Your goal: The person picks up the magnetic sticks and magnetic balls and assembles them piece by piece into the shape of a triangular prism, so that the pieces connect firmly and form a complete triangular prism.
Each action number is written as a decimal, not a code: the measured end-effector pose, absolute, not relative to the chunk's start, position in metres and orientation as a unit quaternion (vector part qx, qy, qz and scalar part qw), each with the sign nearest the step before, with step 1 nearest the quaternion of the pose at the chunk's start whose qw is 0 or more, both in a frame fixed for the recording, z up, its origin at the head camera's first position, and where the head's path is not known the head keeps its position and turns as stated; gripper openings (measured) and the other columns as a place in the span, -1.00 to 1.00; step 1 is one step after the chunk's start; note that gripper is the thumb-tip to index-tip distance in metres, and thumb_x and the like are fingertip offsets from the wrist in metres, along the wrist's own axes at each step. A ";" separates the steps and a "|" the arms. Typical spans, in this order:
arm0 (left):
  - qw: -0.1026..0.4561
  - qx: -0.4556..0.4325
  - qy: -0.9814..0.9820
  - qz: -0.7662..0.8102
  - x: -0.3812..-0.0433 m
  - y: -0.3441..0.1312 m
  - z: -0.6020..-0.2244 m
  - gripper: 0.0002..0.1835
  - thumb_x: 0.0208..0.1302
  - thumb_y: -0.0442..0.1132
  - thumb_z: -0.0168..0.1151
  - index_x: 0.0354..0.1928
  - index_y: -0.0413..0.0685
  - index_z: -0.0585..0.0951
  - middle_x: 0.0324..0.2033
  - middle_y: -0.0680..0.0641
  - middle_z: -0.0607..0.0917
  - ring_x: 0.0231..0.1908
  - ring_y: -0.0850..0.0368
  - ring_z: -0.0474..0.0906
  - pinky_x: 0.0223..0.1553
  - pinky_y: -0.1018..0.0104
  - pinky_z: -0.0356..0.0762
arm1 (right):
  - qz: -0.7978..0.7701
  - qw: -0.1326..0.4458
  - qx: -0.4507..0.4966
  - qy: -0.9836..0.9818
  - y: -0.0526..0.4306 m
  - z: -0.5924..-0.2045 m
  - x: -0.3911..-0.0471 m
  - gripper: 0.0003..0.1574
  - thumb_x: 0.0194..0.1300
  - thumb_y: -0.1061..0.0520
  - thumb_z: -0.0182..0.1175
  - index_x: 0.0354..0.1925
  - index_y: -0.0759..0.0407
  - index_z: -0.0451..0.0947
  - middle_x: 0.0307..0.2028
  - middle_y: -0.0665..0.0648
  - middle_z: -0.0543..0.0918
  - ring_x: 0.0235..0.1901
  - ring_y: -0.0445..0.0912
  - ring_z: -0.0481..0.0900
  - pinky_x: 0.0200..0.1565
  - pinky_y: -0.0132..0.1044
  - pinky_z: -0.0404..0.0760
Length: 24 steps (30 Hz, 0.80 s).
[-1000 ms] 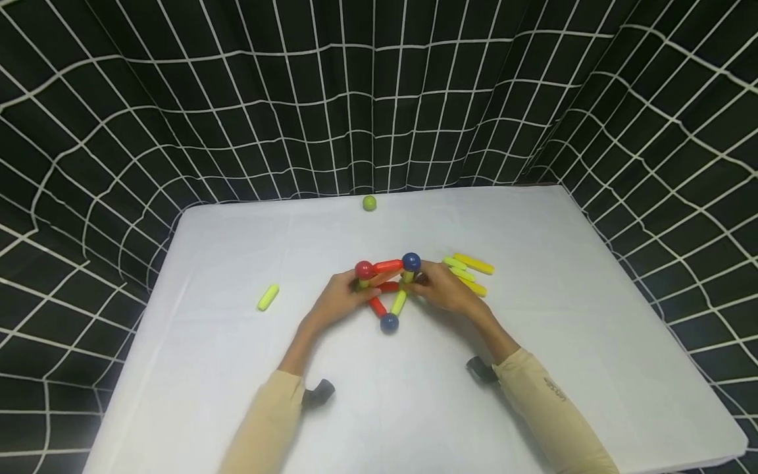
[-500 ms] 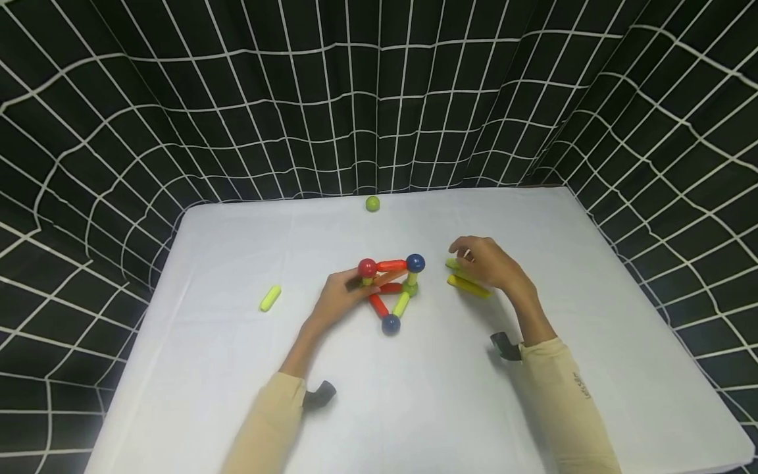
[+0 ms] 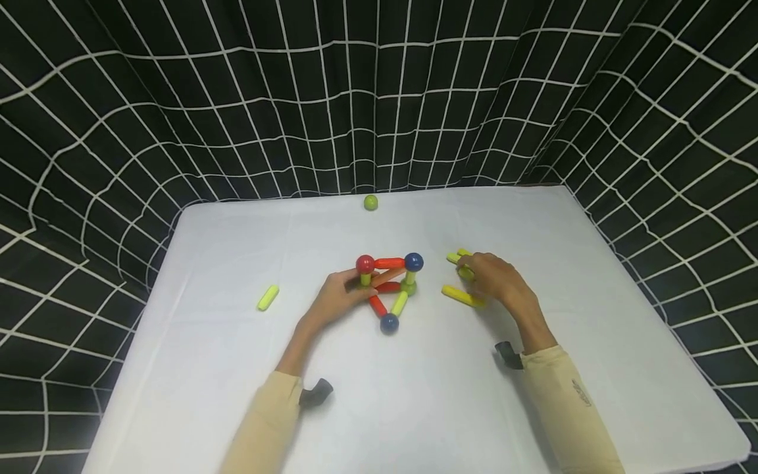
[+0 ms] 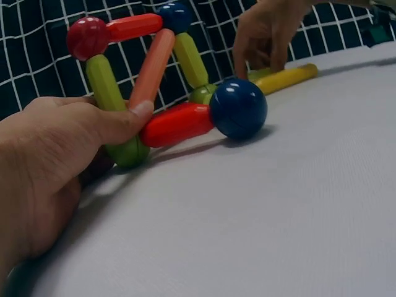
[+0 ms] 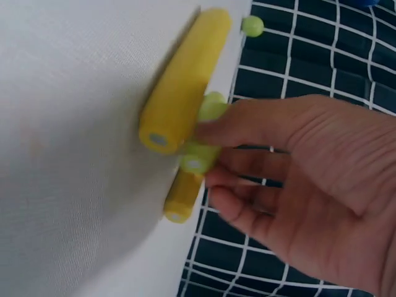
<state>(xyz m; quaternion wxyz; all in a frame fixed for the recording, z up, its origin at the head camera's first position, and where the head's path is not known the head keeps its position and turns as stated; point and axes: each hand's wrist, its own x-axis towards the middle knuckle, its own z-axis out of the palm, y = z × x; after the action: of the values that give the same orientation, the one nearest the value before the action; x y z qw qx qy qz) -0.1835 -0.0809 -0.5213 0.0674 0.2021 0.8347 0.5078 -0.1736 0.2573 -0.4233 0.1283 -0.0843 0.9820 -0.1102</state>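
A black, white-gridded fabric curtain (image 3: 302, 99) hangs in folds from nine through twelve to three o'clock, bordering a rectangular white cloth-covered table (image 3: 592, 276).

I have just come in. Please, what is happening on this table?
At a white-covered table, a person's left hand holds a glossy frame of red, orange and yellow-green rods joined by coloured balls. The right hand pinches a short yellow-green rod, beside a long yellow rod. Another short yellow-green rod and a round green ball lie apart from the frame.
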 end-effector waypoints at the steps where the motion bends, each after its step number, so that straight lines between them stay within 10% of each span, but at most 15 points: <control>1: 0.069 0.207 0.835 0.505 -0.184 -0.081 -0.521 -0.51 0.31 0.02 0.47 0.23 0.07 0.67 0.23 -0.03 0.74 0.37 -0.05 0.57 0.46 -0.09 0.45 | -0.121 0.119 -0.086 0.982 0.257 -0.422 -0.172 -0.41 0.30 0.34 0.33 0.30 0.24 0.57 0.19 0.37 0.66 0.14 0.24 0.61 0.19 0.18 0.61; 7: 0.065 0.211 0.830 0.511 -0.184 -0.081 -0.523 -0.58 0.32 -0.04 0.46 0.18 0.06 0.70 0.19 -0.03 0.77 0.33 -0.05 0.61 0.43 -0.09 0.48 | -0.271 0.084 -0.168 0.944 0.240 -0.406 -0.150 -0.53 0.25 0.30 0.38 0.14 0.28 0.63 -0.16 0.17 0.69 -0.15 0.00 0.58 -0.07 -0.08 0.62; 24: 0.048 0.229 0.825 0.514 -0.180 -0.076 -0.520 -0.59 0.34 -0.09 0.46 0.18 0.02 0.70 0.17 -0.06 0.78 0.32 -0.03 0.63 0.44 -0.05 0.48 | -0.330 0.167 -0.303 0.878 0.166 -0.417 -0.120 -0.69 0.27 0.30 0.34 -0.01 0.12 0.64 -0.16 -0.08 0.76 -0.09 -0.18 0.68 0.05 -0.31 0.70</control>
<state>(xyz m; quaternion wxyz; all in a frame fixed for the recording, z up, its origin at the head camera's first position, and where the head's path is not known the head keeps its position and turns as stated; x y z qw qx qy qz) -0.1800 -0.0761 -0.5200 0.0481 0.2285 0.8254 0.5140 -0.1200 0.1664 -0.4166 0.1666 -0.3032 0.8784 -0.3297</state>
